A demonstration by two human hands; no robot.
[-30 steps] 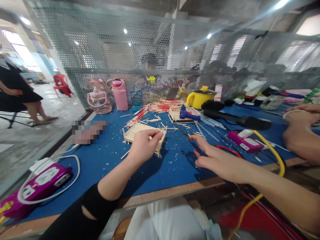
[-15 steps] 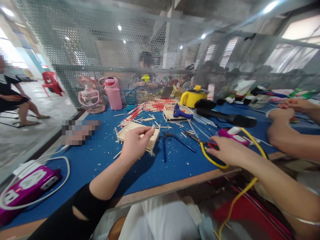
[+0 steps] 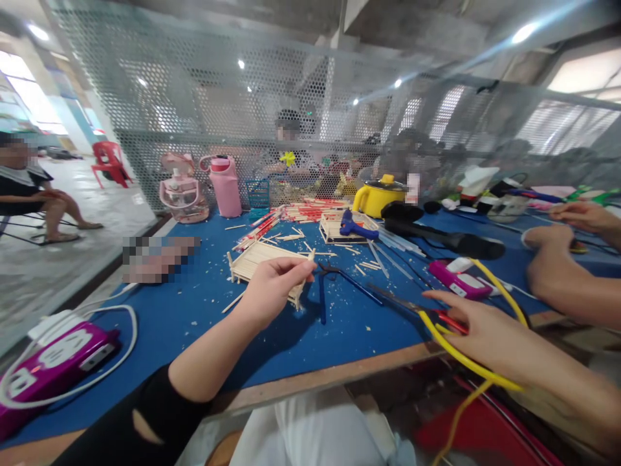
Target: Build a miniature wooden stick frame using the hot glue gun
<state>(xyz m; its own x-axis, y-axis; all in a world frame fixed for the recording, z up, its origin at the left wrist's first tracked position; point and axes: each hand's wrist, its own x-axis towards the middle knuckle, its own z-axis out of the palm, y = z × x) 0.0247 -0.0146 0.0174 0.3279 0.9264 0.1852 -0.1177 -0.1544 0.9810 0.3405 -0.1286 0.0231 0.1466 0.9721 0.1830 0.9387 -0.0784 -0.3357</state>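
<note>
My left hand (image 3: 274, 291) is closed, thumb and forefinger pinched beside a corner post of a small platform (image 3: 259, 254) built of pale wooden sticks. Whatever lies between those fingertips is too small to make out. To the right, my right hand (image 3: 490, 330) is closed round the red and yellow handles of a pair of scissors (image 3: 398, 299), forefinger stretched out along them. The scissor blades point left, close to the blue-handled pliers (image 3: 356, 285), which lie spread on the blue table (image 3: 310, 353).
Behind are red-tipped sticks (image 3: 315, 210), a second stick frame (image 3: 330, 228) bearing a blue glue gun (image 3: 356, 225), and a yellow pot (image 3: 376, 199). Pink bottles (image 3: 226, 188) stand back left. Purple power strips (image 3: 72, 356) lie at both sides. A co-worker's arms (image 3: 567, 259) rest at right.
My right hand has moved right and toward me, drawing the scissors along with it. My left hand has shifted slightly right, its fingertips now closer to the platform's corner post.
</note>
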